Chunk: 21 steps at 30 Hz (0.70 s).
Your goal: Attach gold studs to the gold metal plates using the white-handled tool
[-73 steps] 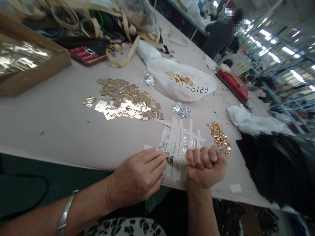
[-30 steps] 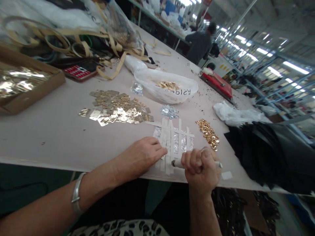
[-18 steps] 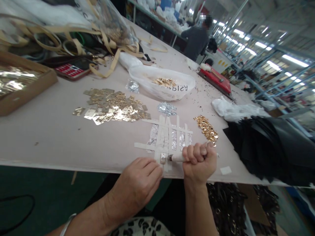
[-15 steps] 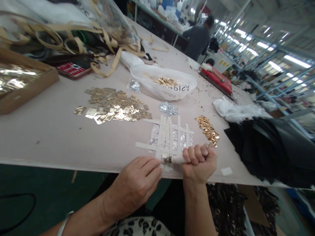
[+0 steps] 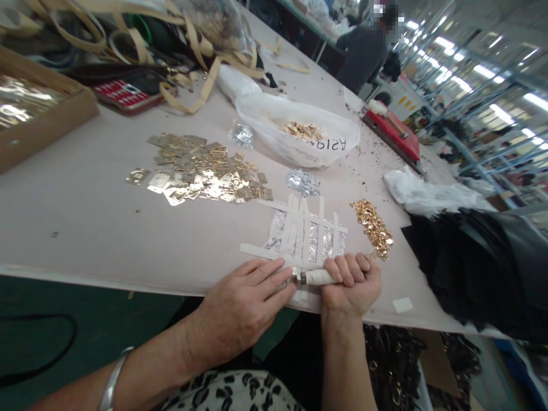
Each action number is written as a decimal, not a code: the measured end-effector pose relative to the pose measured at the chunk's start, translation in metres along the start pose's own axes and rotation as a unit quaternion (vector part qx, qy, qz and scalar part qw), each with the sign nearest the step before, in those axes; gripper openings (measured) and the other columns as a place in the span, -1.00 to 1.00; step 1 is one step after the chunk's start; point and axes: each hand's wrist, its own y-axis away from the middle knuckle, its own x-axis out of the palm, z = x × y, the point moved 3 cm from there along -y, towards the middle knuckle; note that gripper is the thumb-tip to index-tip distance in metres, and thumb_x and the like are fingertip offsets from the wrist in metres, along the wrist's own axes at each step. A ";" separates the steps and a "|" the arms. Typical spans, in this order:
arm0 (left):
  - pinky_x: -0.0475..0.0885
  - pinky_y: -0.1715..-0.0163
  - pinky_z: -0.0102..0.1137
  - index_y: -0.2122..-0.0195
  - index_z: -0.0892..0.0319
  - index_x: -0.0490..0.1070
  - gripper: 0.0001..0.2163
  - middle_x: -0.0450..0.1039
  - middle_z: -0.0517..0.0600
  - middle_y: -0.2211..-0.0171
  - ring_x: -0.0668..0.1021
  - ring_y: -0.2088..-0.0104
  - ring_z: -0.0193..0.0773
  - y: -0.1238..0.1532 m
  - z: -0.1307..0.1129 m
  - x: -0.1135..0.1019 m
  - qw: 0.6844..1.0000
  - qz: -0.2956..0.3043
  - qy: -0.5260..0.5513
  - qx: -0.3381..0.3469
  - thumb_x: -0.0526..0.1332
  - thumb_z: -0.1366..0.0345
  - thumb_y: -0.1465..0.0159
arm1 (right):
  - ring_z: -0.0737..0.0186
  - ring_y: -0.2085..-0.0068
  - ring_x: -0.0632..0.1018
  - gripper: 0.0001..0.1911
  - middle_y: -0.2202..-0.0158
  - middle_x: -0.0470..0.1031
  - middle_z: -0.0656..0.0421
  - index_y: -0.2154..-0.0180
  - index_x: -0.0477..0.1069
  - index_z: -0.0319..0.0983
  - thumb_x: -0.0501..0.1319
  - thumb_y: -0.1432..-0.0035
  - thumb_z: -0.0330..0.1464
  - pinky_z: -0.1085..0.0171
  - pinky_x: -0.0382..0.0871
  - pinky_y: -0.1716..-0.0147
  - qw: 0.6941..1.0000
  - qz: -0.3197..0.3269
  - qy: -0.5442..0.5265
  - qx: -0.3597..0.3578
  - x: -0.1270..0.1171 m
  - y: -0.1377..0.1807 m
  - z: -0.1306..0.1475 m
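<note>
My right hand (image 5: 353, 282) is wrapped round a hand tool (image 5: 319, 278) with a white, tape-wrapped handle and a metal collar at its left end. It lies almost level, low over the table's front edge. My left hand (image 5: 250, 299) has its fingers together, pressing on a small shiny metal plate (image 5: 293, 276) at the tool's metal end. Those fingers mostly cover the plate, and the tool's very tip cannot be made out. Just beyond both hands, a silvery, crinkled pad (image 5: 314, 242) is fixed to the table with strips of whitish tape.
Gold metal plates (image 5: 209, 171) lie heaped at left. Gold fittings (image 5: 373, 228) and silvery bits (image 5: 302, 181) form piles. Behind stands a white bag (image 5: 317, 157) of gold parts. Black sheets (image 5: 466, 262) are stacked right, a cardboard box (image 5: 64, 120) sits left. A person (image 5: 363, 54) works farther back.
The view has shifted slightly, so the table items sit a little farther right. My left fingers have spread forward over the metal plate, hiding more of it. My right hand keeps its grip on the tool.
</note>
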 end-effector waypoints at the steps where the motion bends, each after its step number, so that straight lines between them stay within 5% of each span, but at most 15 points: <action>1: 0.36 -0.15 -0.17 -0.01 0.18 0.49 -0.78 0.53 0.03 -0.11 0.49 -0.17 -0.07 0.000 0.000 0.001 1.000 -0.002 0.002 0.000 0.10 0.36 -0.44 | 0.49 0.69 -0.21 -0.59 0.69 -0.24 0.49 0.62 0.05 -0.17 0.24 -0.12 -0.34 0.50 0.10 0.76 1.000 0.003 -0.001 0.002 -0.001 -0.001 0.000; 10: 0.41 -0.15 -0.15 0.00 0.25 0.51 -0.71 0.54 0.11 -0.10 0.53 -0.14 -0.07 0.001 0.001 0.003 0.999 -0.028 0.019 0.002 0.00 0.38 -0.47 | 0.50 0.70 -0.21 -0.59 0.71 -0.21 0.50 0.61 0.07 -0.18 0.22 -0.18 -0.37 0.51 0.08 0.75 0.998 0.050 0.021 0.015 -0.001 -0.007 -0.003; 15: 0.43 -0.17 -0.14 0.03 0.29 0.52 -0.71 0.55 0.17 -0.08 0.55 -0.12 -0.06 0.000 0.000 0.004 0.999 -0.050 0.022 -0.002 0.01 0.40 -0.45 | 0.50 0.74 -0.17 -0.59 0.71 -0.18 0.47 0.58 0.03 -0.17 0.11 -0.29 -0.31 0.47 -0.01 0.76 0.989 0.115 0.083 -0.027 0.021 0.005 0.003; 18: 0.44 -0.19 -0.13 0.03 0.28 0.52 -0.73 0.53 0.20 -0.09 0.54 -0.13 -0.05 0.000 -0.001 0.004 0.998 -0.057 0.020 -0.010 0.03 0.40 -0.44 | 0.50 0.75 -0.08 -0.59 0.71 -0.14 0.45 0.57 0.05 -0.17 0.06 -0.34 -0.29 0.43 0.02 0.73 0.969 0.189 0.150 -0.049 0.043 0.021 0.001; 21: 0.44 -0.20 -0.15 0.05 0.28 0.52 -0.73 0.52 0.21 -0.09 0.54 -0.12 -0.08 0.000 -0.001 0.001 0.997 -0.067 0.024 -0.011 0.01 0.43 -0.44 | 0.47 0.70 0.10 -0.60 0.69 0.02 0.41 0.57 0.14 -0.17 0.13 -0.32 -0.29 0.36 0.14 0.66 0.915 0.282 0.280 -0.072 0.060 0.038 -0.009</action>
